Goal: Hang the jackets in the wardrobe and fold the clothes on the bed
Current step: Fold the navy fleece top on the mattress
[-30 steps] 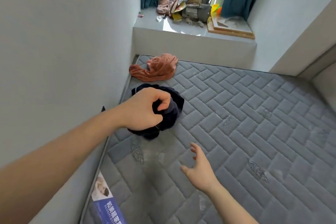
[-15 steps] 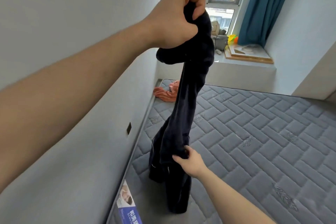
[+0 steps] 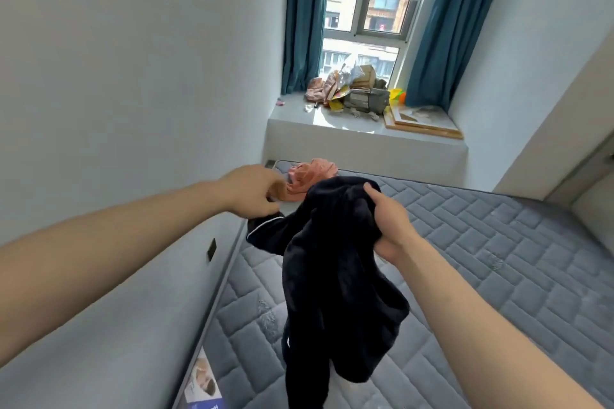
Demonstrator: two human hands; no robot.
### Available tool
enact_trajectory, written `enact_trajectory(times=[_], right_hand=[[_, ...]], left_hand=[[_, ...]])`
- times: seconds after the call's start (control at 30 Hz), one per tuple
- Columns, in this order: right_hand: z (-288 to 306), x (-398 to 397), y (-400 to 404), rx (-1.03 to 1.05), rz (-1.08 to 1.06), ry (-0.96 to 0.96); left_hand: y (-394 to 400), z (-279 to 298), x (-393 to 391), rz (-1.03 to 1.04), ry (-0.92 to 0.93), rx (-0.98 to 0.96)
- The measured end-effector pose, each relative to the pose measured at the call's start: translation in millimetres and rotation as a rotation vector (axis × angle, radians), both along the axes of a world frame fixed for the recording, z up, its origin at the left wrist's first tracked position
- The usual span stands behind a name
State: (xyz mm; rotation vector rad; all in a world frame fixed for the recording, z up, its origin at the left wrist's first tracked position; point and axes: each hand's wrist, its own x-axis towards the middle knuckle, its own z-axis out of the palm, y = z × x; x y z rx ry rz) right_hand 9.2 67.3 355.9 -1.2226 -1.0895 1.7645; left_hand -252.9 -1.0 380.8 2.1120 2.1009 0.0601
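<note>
Dark garment [image 3: 335, 262] is running off bottom edge; it's hiding right hand's [image 3: 390, 226] fingers. Left hand [image 3: 257, 191] grip is looking unclear.

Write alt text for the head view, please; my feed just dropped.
Both hands hold a dark garment up over a grey mattress: the right hand grips its bunched top, the left hand pinches a part with white piping. A pink garment lies crumpled by a cluttered window ledge.

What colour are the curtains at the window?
Teal blue curtains, clearest in the head view.
</note>
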Motion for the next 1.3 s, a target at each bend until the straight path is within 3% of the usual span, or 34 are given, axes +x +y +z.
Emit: enact_trajectory(times=[0.1,0.2,0.27,0.37,0.4,0.53,0.7,0.83,0.9,1.0,1.13,1.2,1.3], right_hand=[[18.2,-1.7,-3.5,-0.083,0.0,0.142],[29.1,-5.9,-12.6,-0.118,0.005,0.219],[36.5,-7.7,-16.3,-0.106,-0.022,0.251],[43.8,-3.0,-15.3,-0.051,-0.077,0.291],[45.9,0.7,-14.6,-0.032,-0.096,0.315],[50.3,32.3,-11.8,0.111,-0.208,0.245],[37.7,78.9,-7.1,0.282,-0.337,-0.009],[9.9,75.6,-14.3,0.331,-0.375,-0.168],[-2.4,69.6,-16.7,0.338,-0.392,-0.212],[-13.3,76.4,-19.2,0.398,-0.329,-0.299],[-28.4,111.5,-26.0,0.532,0.149,-0.767],[-35.2,122.5,-27.9,0.569,0.236,-0.924],[-34.3,139.5,-23.8,0.553,0.012,-0.812]], left_hand=[[-33.2,-51.1,57.6,-0.195,-0.305,-0.332],[-62.4,-101.9,108.0,-0.19,-0.475,-0.708],[-68.4,-121.6,135.5,-0.107,-0.636,-0.643],[-57.4,-120.8,165.1,0.202,-1.123,-0.394],[-50.3,-118.9,169.6,0.291,-1.205,-0.322],[-31.7,-108.6,144.8,0.346,-1.038,-0.063],[-23.7,-100.7,62.9,0.346,-0.58,0.221],[-18.4,-95.8,40.1,0.385,-0.368,0.143],[-12.7,-93.5,36.1,0.467,-0.375,0.055],[-3.3,-72.9,30.1,0.548,-0.713,0.016],[0.0,-28.0,43.6,0.514,-1.139,0.0],[1.8,-17.4,44.6,0.364,-1.086,-0.067],[-18.4,-32.0,26.1,0.196,-0.659,-0.118]])
